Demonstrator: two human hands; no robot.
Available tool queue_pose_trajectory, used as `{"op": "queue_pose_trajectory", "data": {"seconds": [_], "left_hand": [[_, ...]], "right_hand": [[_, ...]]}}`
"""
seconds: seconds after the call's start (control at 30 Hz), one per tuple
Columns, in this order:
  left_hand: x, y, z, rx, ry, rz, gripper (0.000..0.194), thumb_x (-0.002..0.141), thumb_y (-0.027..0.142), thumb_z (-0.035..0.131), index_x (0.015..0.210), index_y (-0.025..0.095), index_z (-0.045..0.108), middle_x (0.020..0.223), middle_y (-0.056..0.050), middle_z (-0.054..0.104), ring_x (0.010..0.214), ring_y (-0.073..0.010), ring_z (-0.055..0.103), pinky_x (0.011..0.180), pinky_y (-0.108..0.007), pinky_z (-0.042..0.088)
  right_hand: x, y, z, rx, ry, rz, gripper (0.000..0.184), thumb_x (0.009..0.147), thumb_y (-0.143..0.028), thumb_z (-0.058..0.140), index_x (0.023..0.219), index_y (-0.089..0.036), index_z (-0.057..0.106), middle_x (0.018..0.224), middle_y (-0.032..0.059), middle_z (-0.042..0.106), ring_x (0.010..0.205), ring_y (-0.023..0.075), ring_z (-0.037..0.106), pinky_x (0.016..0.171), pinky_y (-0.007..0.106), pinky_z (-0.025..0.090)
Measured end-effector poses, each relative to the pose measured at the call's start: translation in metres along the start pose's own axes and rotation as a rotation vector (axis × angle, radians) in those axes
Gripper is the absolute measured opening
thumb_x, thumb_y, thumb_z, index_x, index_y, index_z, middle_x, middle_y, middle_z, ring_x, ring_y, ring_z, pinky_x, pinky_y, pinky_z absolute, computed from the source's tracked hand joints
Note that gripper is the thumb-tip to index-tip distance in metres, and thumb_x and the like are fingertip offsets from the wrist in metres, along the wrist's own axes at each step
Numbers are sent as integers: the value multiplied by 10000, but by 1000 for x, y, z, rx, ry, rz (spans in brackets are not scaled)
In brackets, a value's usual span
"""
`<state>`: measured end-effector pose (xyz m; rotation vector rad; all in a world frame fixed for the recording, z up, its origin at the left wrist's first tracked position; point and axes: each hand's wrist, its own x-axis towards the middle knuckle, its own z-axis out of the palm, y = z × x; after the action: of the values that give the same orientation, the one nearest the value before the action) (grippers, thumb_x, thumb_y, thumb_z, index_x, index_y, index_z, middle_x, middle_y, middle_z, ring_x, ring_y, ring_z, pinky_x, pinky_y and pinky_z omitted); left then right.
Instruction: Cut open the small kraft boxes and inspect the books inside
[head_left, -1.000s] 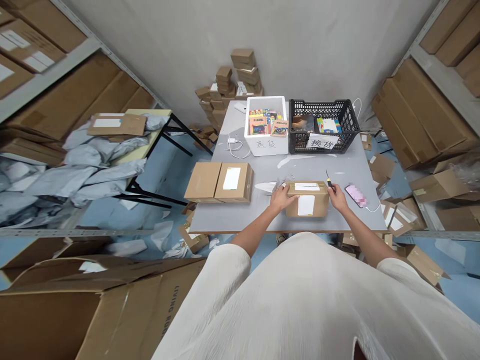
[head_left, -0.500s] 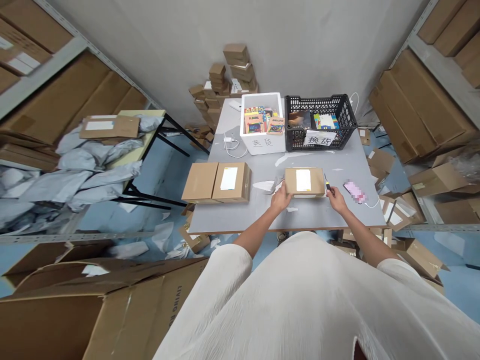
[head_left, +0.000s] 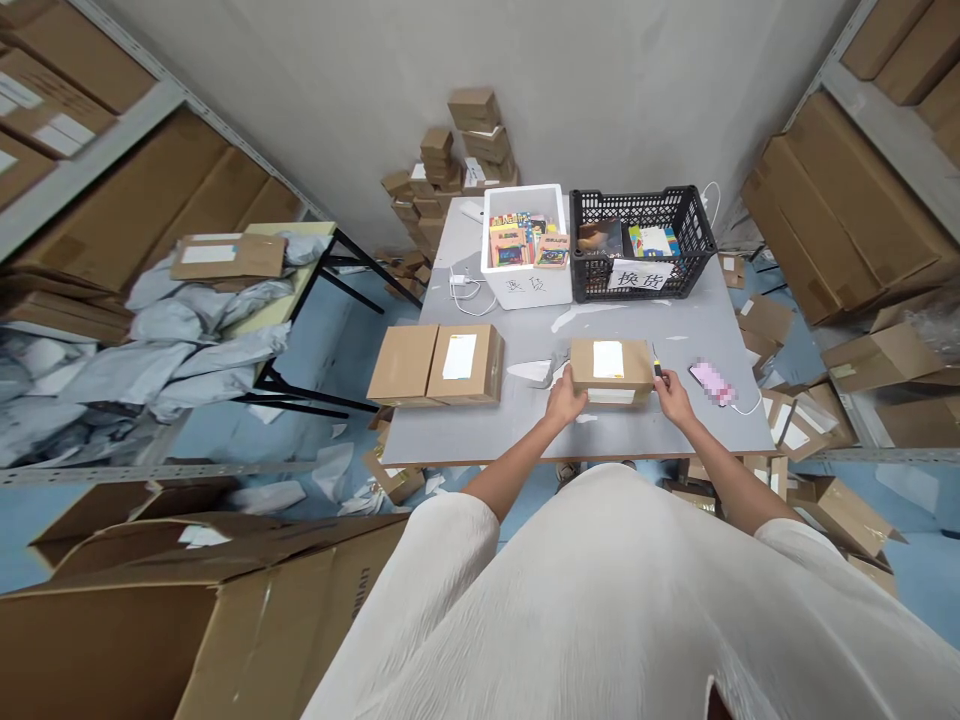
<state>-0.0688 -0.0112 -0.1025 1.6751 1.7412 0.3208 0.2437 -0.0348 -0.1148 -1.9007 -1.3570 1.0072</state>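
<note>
A small cardboard box (head_left: 630,365) with a white label on top lies on the grey table, its near side tipped toward me. My left hand (head_left: 565,396) grips the box's left end, thumb on its near corner. At the other end is my right hand (head_left: 673,397), its fingers closed around a black and yellow utility knife (head_left: 658,368) whose tip points away from me. The fingers of that hand are close against the box's right end; whether they press on it I cannot tell. Left of the box sit two larger cardboard boxes (head_left: 435,365), side by side.
A white foam box (head_left: 527,289) of books and a black plastic crate (head_left: 681,283) stand along the table's back. A pink phone (head_left: 712,383) with a cable lies to the right. Scrap paper (head_left: 531,371) lies left of my hand. Grey parcels (head_left: 172,320) cover the left side.
The near side of the small box has lifted and tilted, so its front face with a white strip shows more. Both hands stay at its ends, and the knife stays in my right hand.
</note>
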Motion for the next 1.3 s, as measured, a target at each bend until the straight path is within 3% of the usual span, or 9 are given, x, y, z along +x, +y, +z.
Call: {"op": "queue_pose_trajectory", "data": {"seconds": [0.13,0.4,0.63,0.73,0.83,1.0,1.07,1.17,1.3], "left_hand": [[1,11,-10,25,97,24,805,1010,320,638,1736,160,329,1525,-219,644,1447,-391,605,1201,-504,491],[2,14,-7,66,97,10,721,983,245,629,1674,179,435,1479,-206,652,1450,-394,591,1227,-520,470],[10,9,-10,68,117,13,616,958,185,621,1571,207,554,1438,-188,651,1375,-384,628,1204,-519,491],[10,15,-8,69,187,123,636,954,148,588,1583,214,524,1576,-195,549,1459,-366,558,1205,-519,488],[2,22,-1,183,213,263,557,959,143,582,1511,221,591,1664,-195,460,1549,-389,454,1249,-565,422],[-9,19,10,334,98,397,672,966,163,572,1632,223,508,1653,-210,509,1573,-389,450,1277,-586,382],[-8,15,9,351,44,437,736,979,187,546,1701,215,411,1747,-203,440,1651,-367,371,1327,-584,322],[-3,13,7,376,9,441,770,973,175,522,1726,190,360,1829,-200,331,1720,-351,255,1379,-600,208],[-1,15,7,366,24,382,826,920,114,531,1729,177,374,1757,-233,433,1679,-379,332,1353,-624,243]], "right_hand": [[6,-11,-8,37,57,-28,663,1021,-737,455,1412,-219,588,1259,157,799,1153,338,767,1039,489,570],[9,-28,-13,92,74,-2,632,990,-755,505,1315,-225,613,1153,126,811,1029,304,796,934,437,599],[13,-27,-13,102,84,0,578,977,-751,547,1230,-239,634,1111,127,822,988,305,803,954,467,610],[22,-26,-10,163,78,4,570,980,-732,546,1279,-251,615,1230,132,809,1084,299,794,971,471,619],[30,-26,-10,175,65,-25,597,972,-729,554,1321,-248,614,1318,143,779,1141,296,774,1008,487,614],[29,-32,-19,-10,104,-141,697,975,-795,498,1288,-209,708,1293,178,774,1128,338,739,1075,544,573],[25,-39,-23,-45,68,-157,705,999,-792,461,1288,-209,733,1276,166,780,1046,321,750,1020,519,597],[20,-55,-24,-80,-53,-147,626,1042,-717,460,1330,-234,735,1090,94,819,898,279,758,920,459,623],[21,-74,-20,-197,-180,-146,498,1056,-604,504,1264,-237,769,860,42,807,823,263,756,863,402,614]]}}
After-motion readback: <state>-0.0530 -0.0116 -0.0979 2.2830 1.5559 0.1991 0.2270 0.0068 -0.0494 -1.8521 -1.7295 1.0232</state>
